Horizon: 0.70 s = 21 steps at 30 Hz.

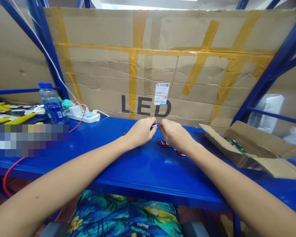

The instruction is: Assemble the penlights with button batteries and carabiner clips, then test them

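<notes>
Legible beyond the grip, in black capitals on one big cardboard panel (101,75): "LED". Slightly above the grip, overlapping the D, one white label (162,93), with print too small to read. Between both hands, one small purple-blue piece (154,126), pinched in the fingertips of the left hand (143,131). Bent close to its right end, the fingers of the right hand (174,131); impossible to tell whether gripping anything. Just below the grip, partly behind the right hand, several carabiners (162,144), at least three, red and blue among them. Left of the grip, one blue-capped bottle (53,103) and one white power strip (90,117). Right of the grip, one flapped cardboard box (283,167).
</notes>
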Each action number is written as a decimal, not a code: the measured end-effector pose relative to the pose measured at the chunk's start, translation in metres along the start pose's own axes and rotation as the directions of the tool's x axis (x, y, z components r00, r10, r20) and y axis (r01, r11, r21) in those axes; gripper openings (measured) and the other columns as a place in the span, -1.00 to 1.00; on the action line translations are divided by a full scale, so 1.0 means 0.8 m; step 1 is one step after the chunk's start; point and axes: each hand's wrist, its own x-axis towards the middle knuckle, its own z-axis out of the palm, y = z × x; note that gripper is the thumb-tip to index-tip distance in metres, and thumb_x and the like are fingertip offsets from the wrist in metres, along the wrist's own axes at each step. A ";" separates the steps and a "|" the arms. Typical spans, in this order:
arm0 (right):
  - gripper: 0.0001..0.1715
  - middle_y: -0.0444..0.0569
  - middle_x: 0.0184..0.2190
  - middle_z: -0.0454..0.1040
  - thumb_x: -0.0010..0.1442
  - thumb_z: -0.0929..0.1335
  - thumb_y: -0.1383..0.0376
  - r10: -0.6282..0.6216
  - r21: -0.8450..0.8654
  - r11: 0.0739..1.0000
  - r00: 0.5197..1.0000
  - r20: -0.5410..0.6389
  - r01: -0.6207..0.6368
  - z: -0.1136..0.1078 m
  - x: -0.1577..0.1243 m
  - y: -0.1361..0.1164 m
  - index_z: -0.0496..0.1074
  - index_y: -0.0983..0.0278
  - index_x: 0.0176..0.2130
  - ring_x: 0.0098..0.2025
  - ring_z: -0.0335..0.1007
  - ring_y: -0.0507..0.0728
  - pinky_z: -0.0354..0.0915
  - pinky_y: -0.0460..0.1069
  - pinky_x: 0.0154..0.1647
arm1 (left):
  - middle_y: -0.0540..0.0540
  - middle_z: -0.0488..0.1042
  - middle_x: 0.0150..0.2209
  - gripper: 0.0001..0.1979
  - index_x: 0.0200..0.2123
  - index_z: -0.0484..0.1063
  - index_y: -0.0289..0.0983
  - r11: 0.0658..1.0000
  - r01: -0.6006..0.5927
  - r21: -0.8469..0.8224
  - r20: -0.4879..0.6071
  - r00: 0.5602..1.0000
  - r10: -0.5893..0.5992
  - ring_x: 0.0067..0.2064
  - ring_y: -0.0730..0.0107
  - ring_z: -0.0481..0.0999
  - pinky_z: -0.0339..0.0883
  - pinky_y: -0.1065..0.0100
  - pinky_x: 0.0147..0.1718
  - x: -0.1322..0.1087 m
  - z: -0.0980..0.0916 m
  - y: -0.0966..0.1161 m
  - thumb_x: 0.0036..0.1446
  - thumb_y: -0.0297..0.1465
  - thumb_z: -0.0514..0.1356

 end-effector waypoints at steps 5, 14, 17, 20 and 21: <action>-0.83 0.11 -0.42 0.45 0.34 0.14 0.36 0.097 0.140 0.985 0.995 0.031 -0.100 -0.009 0.000 -0.001 0.21 0.26 -0.31 -0.42 0.33 0.18 0.08 0.03 -0.41 | -0.12 0.49 -0.36 -0.92 -0.32 0.37 -0.29 1.000 0.014 0.013 -0.006 1.000 -0.013 -0.31 0.27 0.46 0.27 0.29 -0.32 0.000 -0.001 0.000 0.22 -0.45 0.10; -0.92 -0.10 -0.48 0.44 0.23 0.27 0.28 0.305 0.815 0.442 0.917 0.257 -0.375 -0.009 0.001 0.011 0.23 0.21 -0.23 -0.46 0.41 0.10 0.30 -0.02 -0.51 | -0.10 0.55 -0.25 -0.92 -0.22 0.43 -0.26 0.997 0.034 -0.072 -0.006 0.999 -0.035 -0.21 0.25 0.51 0.32 0.27 -0.23 0.002 -0.002 -0.005 0.22 -0.41 0.16; -0.72 -0.15 -0.51 0.44 0.11 0.34 0.32 0.251 0.871 0.154 0.871 0.422 -0.466 -0.004 0.002 0.017 0.23 0.22 -0.16 -0.51 0.45 0.10 0.36 -0.02 -0.57 | -0.08 0.56 -0.20 -0.88 -0.17 0.43 -0.22 0.996 0.001 -0.087 -0.001 1.000 -0.001 -0.17 0.26 0.52 0.33 0.26 -0.18 0.003 -0.003 -0.008 0.21 -0.41 0.18; -0.73 -0.15 -0.52 0.45 0.06 0.36 0.32 0.159 0.846 0.076 0.844 0.512 -0.528 -0.001 0.002 0.021 0.29 0.26 -0.19 -0.52 0.47 0.08 0.40 -0.01 -0.49 | -0.10 0.54 -0.19 -0.84 -0.13 0.40 -0.24 0.992 -0.024 -0.125 0.006 1.000 0.025 -0.17 0.27 0.51 0.34 0.26 -0.18 0.004 -0.001 -0.010 0.19 -0.45 0.19; -0.76 -0.14 -0.52 0.45 0.06 0.37 0.31 0.138 0.839 0.078 0.840 0.525 -0.538 0.000 0.002 0.022 0.31 0.26 -0.22 -0.52 0.47 0.07 0.40 -0.01 -0.46 | -0.11 0.53 -0.19 -0.83 -0.13 0.38 -0.26 0.990 -0.030 -0.138 0.012 0.999 0.032 -0.16 0.27 0.50 0.34 0.26 -0.18 0.004 0.000 -0.011 0.18 -0.46 0.19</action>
